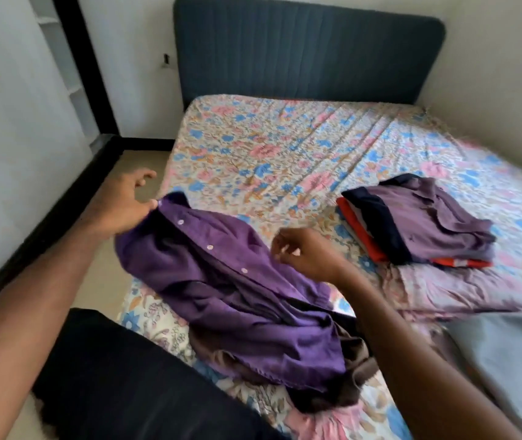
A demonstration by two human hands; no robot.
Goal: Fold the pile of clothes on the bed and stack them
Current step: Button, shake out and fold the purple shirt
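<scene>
Left hand [123, 204] pinching purple shirt [227, 290] collar, right hand [304, 252] loosely curled above shirt, holding nothing

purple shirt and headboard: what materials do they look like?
Purple shirt: thin woven fabric, probably cotton or a blend; it crumples softly, has a slight sheen and pale plastic-looking buttons. Headboard: padded upholstery in matte blue-grey textile, with stitched vertical channels; the fibre type can't be told.

No readable text — no labels, brands, numbers or signs legible.
</scene>
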